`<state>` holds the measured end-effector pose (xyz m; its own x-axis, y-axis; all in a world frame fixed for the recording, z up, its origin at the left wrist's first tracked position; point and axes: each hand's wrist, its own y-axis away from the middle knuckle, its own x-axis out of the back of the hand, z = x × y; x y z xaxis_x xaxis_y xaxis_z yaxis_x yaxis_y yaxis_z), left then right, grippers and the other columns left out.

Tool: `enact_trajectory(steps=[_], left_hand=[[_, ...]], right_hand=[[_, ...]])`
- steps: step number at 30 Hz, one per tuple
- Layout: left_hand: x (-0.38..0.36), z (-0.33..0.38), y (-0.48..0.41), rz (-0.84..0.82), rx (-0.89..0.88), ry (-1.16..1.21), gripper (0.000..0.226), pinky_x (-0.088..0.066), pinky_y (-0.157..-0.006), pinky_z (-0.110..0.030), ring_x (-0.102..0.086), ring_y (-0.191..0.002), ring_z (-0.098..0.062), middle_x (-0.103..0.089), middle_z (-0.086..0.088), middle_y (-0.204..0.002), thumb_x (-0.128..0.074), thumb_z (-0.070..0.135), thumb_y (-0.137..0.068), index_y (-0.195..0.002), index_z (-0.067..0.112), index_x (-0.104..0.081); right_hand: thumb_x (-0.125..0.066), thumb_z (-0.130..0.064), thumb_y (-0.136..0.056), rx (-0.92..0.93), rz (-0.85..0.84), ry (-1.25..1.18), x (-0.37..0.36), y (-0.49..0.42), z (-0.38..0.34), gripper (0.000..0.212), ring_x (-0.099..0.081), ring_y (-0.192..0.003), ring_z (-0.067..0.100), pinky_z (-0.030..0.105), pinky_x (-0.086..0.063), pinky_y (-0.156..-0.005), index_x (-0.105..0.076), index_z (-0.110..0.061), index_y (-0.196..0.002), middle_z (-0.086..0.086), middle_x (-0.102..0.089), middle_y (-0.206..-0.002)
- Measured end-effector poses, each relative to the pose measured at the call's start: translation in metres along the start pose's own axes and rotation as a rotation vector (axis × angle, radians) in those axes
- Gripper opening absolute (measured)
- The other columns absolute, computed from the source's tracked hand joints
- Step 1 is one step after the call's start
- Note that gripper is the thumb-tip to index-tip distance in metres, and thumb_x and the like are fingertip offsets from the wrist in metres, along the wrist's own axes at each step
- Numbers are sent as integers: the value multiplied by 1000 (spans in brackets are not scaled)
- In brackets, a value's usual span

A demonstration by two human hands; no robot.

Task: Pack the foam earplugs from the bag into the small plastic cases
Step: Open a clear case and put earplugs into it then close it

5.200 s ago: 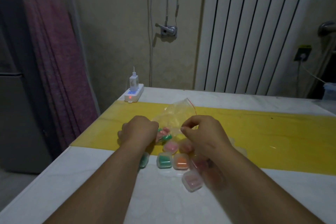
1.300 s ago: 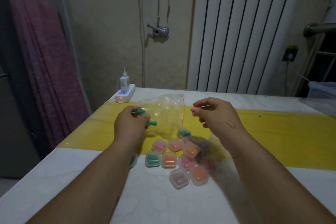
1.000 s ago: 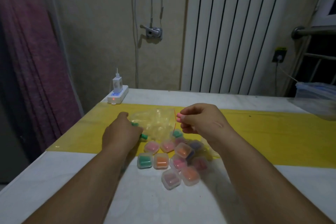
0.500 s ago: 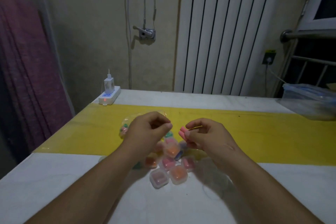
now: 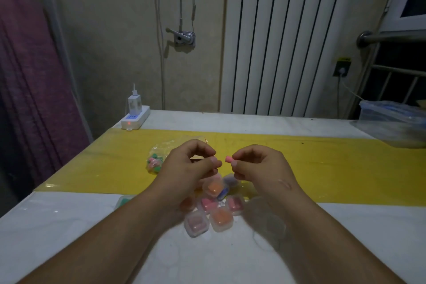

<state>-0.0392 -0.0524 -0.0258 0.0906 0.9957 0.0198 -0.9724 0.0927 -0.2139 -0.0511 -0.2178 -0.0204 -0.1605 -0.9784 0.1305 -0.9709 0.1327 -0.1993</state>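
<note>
Above the cases (image 5: 221,217) on the counter (image 5: 69,226): pink earplug (image 5: 228,158) pinched endwise in right hand (image 5: 260,166); left hand (image 5: 186,168) curled alongside, possibly empty; bag (image 5: 159,157) off left. Light, squashy foam, best held gently.

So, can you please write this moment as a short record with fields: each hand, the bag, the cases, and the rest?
Left: the left hand is raised over the cases, fingers curled; whether it holds anything cannot be told.
Right: the right hand pinches a pink earplug.
Bag: the bag lies on the yellow strip, with earplugs inside.
Cases: the cases cluster on the table below both hands.
Rest: a power strip at the far left corner.
</note>
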Motion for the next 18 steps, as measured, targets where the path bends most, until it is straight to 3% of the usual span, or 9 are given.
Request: enact_trajectory(steps=[3, 7, 10, 12, 18], left_hand=[[-1, 0, 1, -16, -30, -32, 10, -58, -61, -28, -70, -68, -22, -67, -16, -81, -69, -2, -85, -90, 2, -60], [-2, -2, 1, 50, -72, -152, 18, -55, -57, -28, -64, -57, -15, -67, -8, -67, -77, 6, -78, -82, -2, -61], [-2, -2, 1, 45, -50, -154, 11, -58, -68, -29, -70, -70, -16, -73, -7, -77, -77, 5, -77, -84, 3, -69], [-2, -2, 1, 33, -42, -136, 12, -59, -72, -26, -71, -80, -17, -74, -5, -82, -74, -1, -79, -88, 5, -70], [-4, 2, 2, 25, -61, -92, 7, -59, -65, -24, -69, -77, -18, -75, -6, -79, -69, 2, -85, -91, 5, -69]], right_hand=[[-82, -9, -76, -9, -31, 74, 2, 2, -1, 11, -63, -59, 15, 35, -56, -67, -71, -6, -80, 5, -69, -71], [-75, -2, -81, -10, -59, 82, 4, 2, -2, 6, -64, -61, 19, 30, -57, -62, -69, -2, -82, 17, -73, -79], [-73, -1, -83, -10, -71, 97, 4, 2, 1, 4, -71, -72, 34, 42, -61, -72, -69, -3, -81, 19, -73, -84], [-76, -4, -81, -21, -67, 124, 3, 2, 2, 6, -73, -78, 36, 46, -60, -78, -70, -5, -80, 17, -73, -86], [-73, 2, -80, -51, -86, 94, -1, 1, 6, 18, -72, -84, 37, 54, -58, -81, -66, -14, -81, 19, -73, -85]])
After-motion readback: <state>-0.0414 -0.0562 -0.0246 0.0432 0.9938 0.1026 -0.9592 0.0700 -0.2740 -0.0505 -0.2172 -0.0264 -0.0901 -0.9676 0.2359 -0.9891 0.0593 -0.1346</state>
